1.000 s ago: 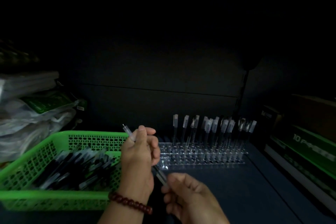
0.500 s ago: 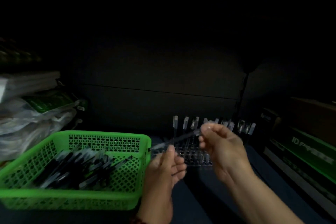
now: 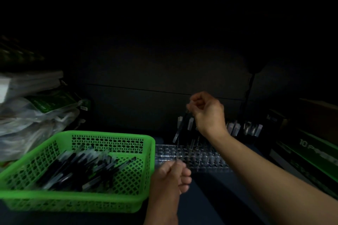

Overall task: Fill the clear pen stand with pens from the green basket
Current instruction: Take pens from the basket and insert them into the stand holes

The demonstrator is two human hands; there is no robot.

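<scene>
The green basket (image 3: 113, 140) sits at the lower left with several dark pens (image 3: 78, 168) lying in it. To its right stands the clear pen stand (image 3: 164, 153), with several pens (image 3: 252, 129) upright in its right part. My right hand (image 3: 206, 113) is raised over the stand and pinches a dark pen (image 3: 181, 126) by its top end, the pen hanging almost upright, tip near the stand's left holes. My left hand (image 3: 172, 175) is loosely curled in front of the stand, beside the basket's right corner, and appears to hold nothing.
Plastic bags and stacked packets (image 3: 34, 113) lie behind the basket at the left. Green and black boxes (image 3: 309, 151) stand along the right edge. A dark wall closes the back. The scene is dim.
My right hand has lifted the pen from lying level between both hands to hanging upright over the stand. My left hand has let go of it and dropped lower.
</scene>
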